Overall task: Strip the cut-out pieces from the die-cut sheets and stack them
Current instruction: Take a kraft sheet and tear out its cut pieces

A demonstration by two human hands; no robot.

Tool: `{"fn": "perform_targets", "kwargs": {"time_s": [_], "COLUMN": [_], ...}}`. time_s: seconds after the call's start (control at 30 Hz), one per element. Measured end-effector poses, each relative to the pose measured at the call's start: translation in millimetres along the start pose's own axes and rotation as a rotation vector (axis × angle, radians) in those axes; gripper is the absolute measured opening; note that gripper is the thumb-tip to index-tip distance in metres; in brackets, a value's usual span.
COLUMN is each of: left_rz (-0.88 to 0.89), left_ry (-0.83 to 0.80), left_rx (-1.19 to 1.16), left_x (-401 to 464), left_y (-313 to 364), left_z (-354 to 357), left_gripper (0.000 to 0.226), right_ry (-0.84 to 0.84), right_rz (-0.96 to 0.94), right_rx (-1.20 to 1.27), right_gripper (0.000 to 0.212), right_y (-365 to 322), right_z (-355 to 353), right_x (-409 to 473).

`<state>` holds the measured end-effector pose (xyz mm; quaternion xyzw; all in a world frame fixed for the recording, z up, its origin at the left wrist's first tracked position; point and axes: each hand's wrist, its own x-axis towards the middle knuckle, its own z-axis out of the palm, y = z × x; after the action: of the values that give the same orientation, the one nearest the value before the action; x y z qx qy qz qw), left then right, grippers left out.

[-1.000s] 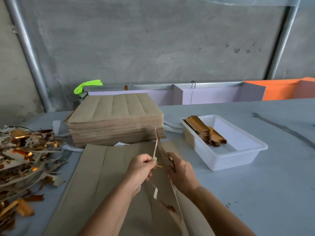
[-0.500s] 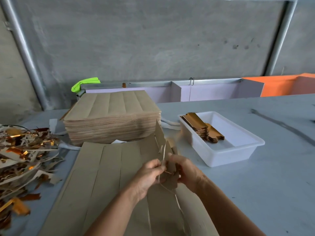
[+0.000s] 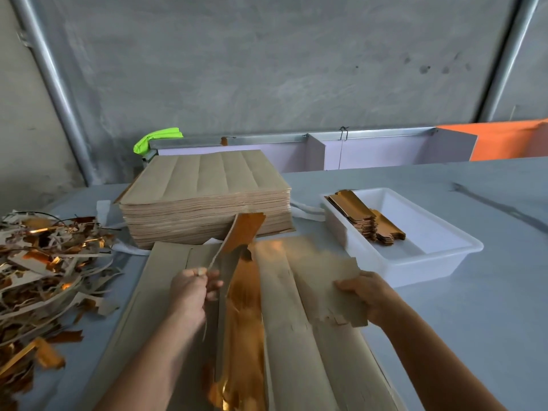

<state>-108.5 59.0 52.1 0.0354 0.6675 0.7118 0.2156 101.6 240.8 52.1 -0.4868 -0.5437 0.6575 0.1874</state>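
Hands are now pulling apart where they were pinching together: the left hand (image 3: pixel 189 287) is lifting a gold-faced strip (image 3: pixel 237 235), the right hand (image 3: pixel 366 295) gripping a freed cut-out piece (image 3: pixel 323 289) above the die-cut sheet (image 3: pixel 166 292), bound for the white tray (image 3: pixel 439 256).

Matt brown cardboard sheet (image 3: pixel 296 336) here, its lifted long strip (image 3: pixel 246 229) flashing glossy copper foil; smooth white plastic tray (image 3: pixel 439 259) right, on a dull grey tabletop (image 3: pixel 474 321).
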Motion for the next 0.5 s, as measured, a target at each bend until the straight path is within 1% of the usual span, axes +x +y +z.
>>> {"fn": "perform_targets", "kwargs": {"time_s": [0.07,0.13,0.17,0.27,0.33,0.43,0.5], "left_rz": [0.051,0.067,0.055,-0.005,-0.072,-0.128,-0.077], "left_ry": [0.012,0.001,0.001,-0.040,-0.105,-0.174,-0.240], "left_rx": [0.113,0.168,0.196,0.315,0.323,0.284,0.274], "left_x": [6,10,10,15,16,13,9], "left_y": [-3,-1,0,2,3,1,-1], "left_z": [3,7,9,16,22,29,35], "left_gripper": [0.019,0.016,0.013,0.022,0.020,0.006,0.016], "right_ry": [-0.014,-0.025,-0.034,-0.035,-0.008,0.013,-0.023], "right_rz": [-0.002,-0.024,-0.039,-0.085,-0.156,-0.232,-0.247], "right_rx": [0.021,0.057,0.079,0.107,0.065,0.021,0.074], "right_gripper": [0.014,0.016,0.018,0.024,0.029,0.035,0.035], "right_y": [-2,-4,-5,-3,1,4,2], "right_z": [6,14,18,30,37,41,42], "right_x": [1,2,3,6,8,11,12]}}
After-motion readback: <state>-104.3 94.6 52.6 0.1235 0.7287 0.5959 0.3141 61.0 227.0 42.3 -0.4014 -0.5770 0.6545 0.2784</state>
